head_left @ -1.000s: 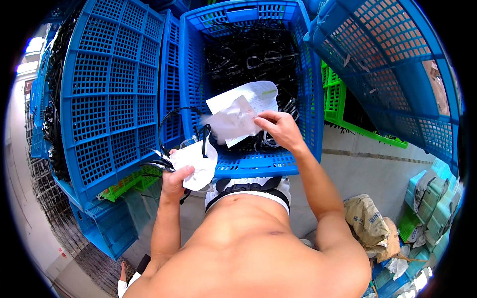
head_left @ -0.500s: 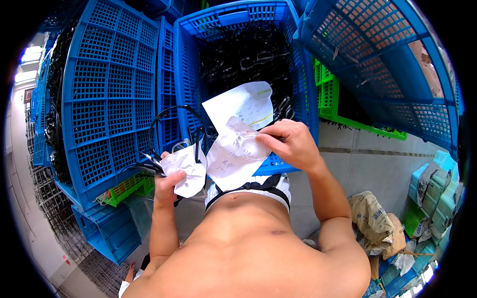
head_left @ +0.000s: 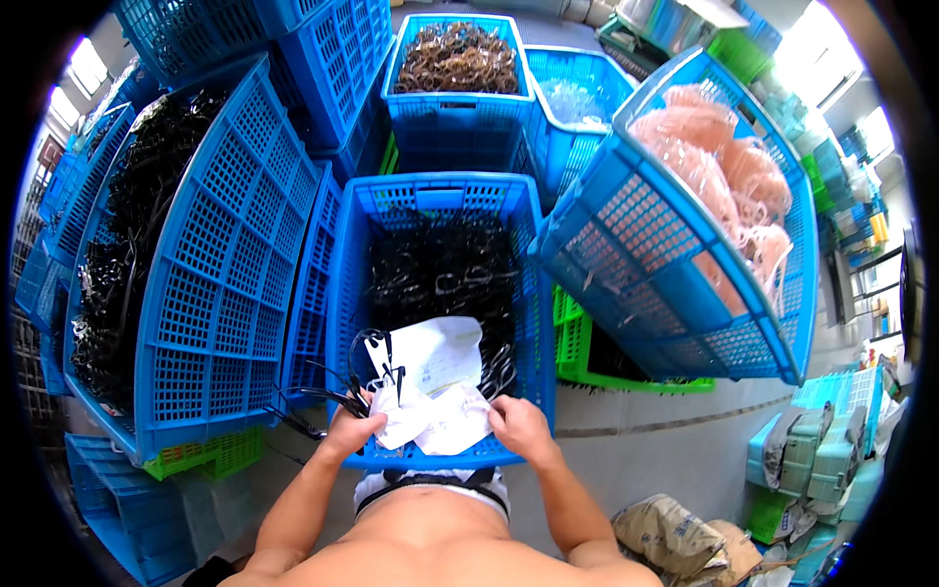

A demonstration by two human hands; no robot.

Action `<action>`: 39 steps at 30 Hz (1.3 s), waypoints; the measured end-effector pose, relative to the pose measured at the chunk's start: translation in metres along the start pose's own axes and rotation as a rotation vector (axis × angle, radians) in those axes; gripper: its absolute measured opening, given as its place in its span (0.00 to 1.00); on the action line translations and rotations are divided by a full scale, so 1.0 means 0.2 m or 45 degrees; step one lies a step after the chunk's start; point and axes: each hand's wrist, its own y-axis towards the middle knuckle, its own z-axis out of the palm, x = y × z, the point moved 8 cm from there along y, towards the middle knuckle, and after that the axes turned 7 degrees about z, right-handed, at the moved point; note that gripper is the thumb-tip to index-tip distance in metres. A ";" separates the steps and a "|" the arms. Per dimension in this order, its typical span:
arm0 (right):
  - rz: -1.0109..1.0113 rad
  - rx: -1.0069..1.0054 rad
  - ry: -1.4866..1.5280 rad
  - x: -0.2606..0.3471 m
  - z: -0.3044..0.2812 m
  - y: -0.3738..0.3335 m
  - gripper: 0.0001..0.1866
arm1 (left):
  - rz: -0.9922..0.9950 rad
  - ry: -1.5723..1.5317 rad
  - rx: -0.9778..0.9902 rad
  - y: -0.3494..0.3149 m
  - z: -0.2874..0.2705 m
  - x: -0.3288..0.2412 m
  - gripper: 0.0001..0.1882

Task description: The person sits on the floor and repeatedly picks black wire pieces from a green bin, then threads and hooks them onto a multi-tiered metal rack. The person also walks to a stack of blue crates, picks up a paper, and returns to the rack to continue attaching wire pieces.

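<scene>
My left hand (head_left: 349, 430) is closed around a crumpled white paper slip (head_left: 402, 415) and a bunch of thin black curved pieces (head_left: 337, 396) that look like eyeglass frames. At its right, my right hand (head_left: 521, 428) pinches the edge of a white paper sheet (head_left: 457, 421). The two papers overlap between my hands, over the near rim of a blue plastic crate (head_left: 440, 184). A larger handwritten sheet (head_left: 435, 352) lies just beyond, on glossy black pieces (head_left: 445, 259) filling the crate.
A tilted blue crate (head_left: 675, 284) of clear pinkish pieces (head_left: 699, 161) leans at right, above a green crate (head_left: 626, 370). Another tilted crate (head_left: 215, 284) with black parts stands at left. Brown pieces (head_left: 458, 59) fill a crate behind. Sacks (head_left: 670, 533) lie at lower right.
My view has tipped up, showing more crates behind. My hands have drawn together, bringing the two papers into overlap; the right hand has moved down along its sheet's edge.
</scene>
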 end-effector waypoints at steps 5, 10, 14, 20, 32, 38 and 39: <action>0.269 0.080 -0.114 -0.16 0.02 -0.02 0.14 | -0.103 0.033 0.070 0.17 0.15 0.11 0.14; 0.357 0.097 -0.180 -0.20 0.05 -0.05 0.16 | 0.059 0.159 0.128 0.36 0.29 0.17 0.17; 0.437 0.185 -0.195 -0.21 0.12 -0.06 0.16 | 0.179 0.223 0.153 0.48 0.33 0.19 0.24; 0.501 0.248 -0.162 -0.14 0.19 -0.05 0.17 | -0.019 0.187 -0.097 0.55 0.23 0.27 0.16; -0.431 0.060 -0.349 0.39 0.12 0.13 0.08 | 0.468 0.402 0.702 0.32 0.35 0.00 0.21; -0.440 0.424 -0.264 0.61 0.13 0.22 0.11 | 0.309 -0.062 0.545 0.26 0.22 0.08 0.17; -0.411 0.511 -0.240 0.63 0.12 0.26 0.13 | 0.329 -0.131 0.483 0.26 0.18 0.10 0.16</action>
